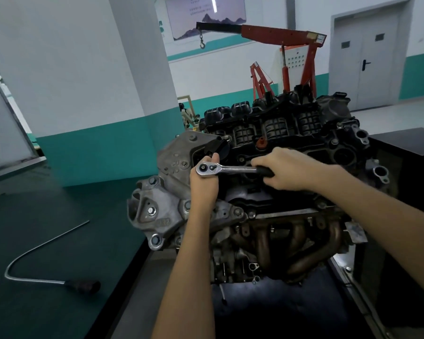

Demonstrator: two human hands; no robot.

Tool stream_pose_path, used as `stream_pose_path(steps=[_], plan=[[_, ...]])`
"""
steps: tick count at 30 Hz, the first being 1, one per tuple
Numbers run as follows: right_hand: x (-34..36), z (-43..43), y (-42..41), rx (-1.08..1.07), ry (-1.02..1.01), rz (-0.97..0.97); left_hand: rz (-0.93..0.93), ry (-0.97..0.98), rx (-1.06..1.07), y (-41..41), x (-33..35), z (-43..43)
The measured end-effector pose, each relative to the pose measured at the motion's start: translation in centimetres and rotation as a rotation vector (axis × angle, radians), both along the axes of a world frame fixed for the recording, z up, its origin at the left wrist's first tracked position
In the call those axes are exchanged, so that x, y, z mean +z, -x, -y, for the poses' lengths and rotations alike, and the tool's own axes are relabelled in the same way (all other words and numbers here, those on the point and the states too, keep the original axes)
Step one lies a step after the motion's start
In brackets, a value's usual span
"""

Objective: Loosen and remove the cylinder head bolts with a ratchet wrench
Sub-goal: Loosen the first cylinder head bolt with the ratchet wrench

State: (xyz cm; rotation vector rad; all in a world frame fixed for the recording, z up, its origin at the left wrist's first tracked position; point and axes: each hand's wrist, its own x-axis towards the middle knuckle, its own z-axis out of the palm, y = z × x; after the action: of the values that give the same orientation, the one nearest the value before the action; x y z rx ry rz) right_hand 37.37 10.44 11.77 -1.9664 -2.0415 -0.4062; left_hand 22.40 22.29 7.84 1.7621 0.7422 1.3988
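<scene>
**Head view: ratchet seated at the engine's left end, both hands on it**

I see the ratchet (230, 169) lying level across the top of the engine (279, 216), with its head at the left end. My left hand (203, 184) cups that head from below, thumb up beside it. I judge this keeps the socket square on a bolt that I cannot see, since it is hidden under the head. My right hand (287, 170) holds the black grip, fingers (262, 163) curled tight round it and far out for leverage.

A dark green desk (59, 204) to the left carries a bent rod (34, 253) with a dark handle, well apart from the engine. Behind stand a white pillar (142, 57), a red hoist (279, 35), teal-banded walls and a grey door (370, 62).
</scene>
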Motion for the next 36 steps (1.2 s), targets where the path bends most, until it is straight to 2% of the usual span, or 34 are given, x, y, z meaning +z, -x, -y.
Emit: stream_pose_path(steps=[1, 5, 7, 9, 11, 13, 18, 21, 23, 28, 30, 33, 36], plan=[[-1.5, 0.4, 0.6, -0.017, -0.024, -0.091, 0.006, -0.005, -0.002, -0.1, -0.1, 0.0], [-8.7, 1.5, 6.4, 0.057, -0.114, -0.689, -0.025, -0.034, 0.028, -0.4, -0.1, -0.2], [-10.9, 0.8, 9.9, 0.03, -0.183, -0.885, -0.032, -0.044, 0.069, -0.5, -0.1, -0.2], [-11.9, 0.0, 12.4, 0.011, -0.218, -0.99, -0.028, -0.052, 0.088, -0.3, -0.1, -0.2], [-11.7, -0.1, 12.7, 0.019, -0.214, -0.969, -0.02, -0.046, 0.086, -0.2, -0.3, -0.4], [-10.4, 0.5, 10.7, 0.05, -0.144, -0.856, -0.015, -0.014, 0.088, -0.1, -0.4, -0.6], [-3.2, 1.5, 2.2, 0.055, 0.077, -0.343, 0.066, -0.034, 0.071, 0.1, -0.6, -0.1], [-0.7, 0.9, 0.4, 0.049, 0.127, -0.169, 0.046, -0.008, 0.018, 0.1, -0.5, -0.1], [-2.0, 1.0, 1.0, 0.028, 0.069, -0.213, 0.028, -0.001, 0.001, 0.0, -0.4, -0.1], [-10.2, 1.5, 8.7, 0.039, -0.115, -0.82, 0.051, -0.003, 0.028, -0.2, -0.4, 0.0], [-11.9, 0.4, 12.3, -0.026, -0.206, -0.958, 0.039, -0.037, 0.055, -0.2, -0.5, 0.0], [-12.3, -0.3, 14.8, -0.02, -0.261, -1.087, 0.002, -0.091, 0.096, -0.1, -0.6, -0.1], [-11.2, 0.5, 12.0, 0.017, -0.161, -0.947, 0.006, -0.058, 0.105, -0.2, -0.7, -0.3]])
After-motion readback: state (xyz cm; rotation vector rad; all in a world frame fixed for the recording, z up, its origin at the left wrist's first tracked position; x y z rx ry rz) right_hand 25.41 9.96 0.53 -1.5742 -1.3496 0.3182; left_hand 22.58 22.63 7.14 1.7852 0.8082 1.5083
